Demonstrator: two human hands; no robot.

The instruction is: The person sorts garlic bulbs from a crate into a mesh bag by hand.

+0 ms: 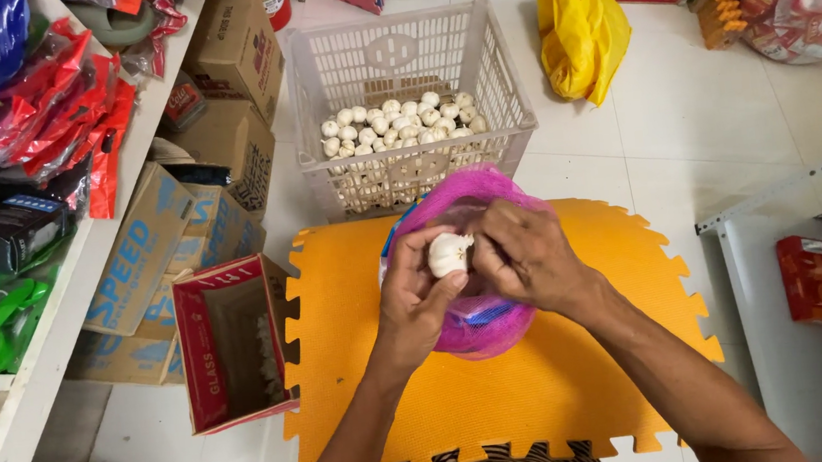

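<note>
A white garlic bulb [449, 253] is held between both hands over the open mouth of a pink mesh bag [480, 320]. My left hand [415, 296] cups the bulb from the left. From the right, my right hand [529, 255] has its fingertips on the bulb. The bag rests on an orange foam mat [547, 389] directly under my hands. Beyond the mat stands a white plastic crate [502, 82] with several garlic bulbs [399, 124] lying in it.
An open red-edged cardboard box [231, 344] lies left of the mat. Cardboard boxes [147, 251] and a shelf [65, 284] of packaged goods line the left side. A yellow bag [581, 36] sits on the tiled floor at the back right. A white rack [795, 254] stands at the right.
</note>
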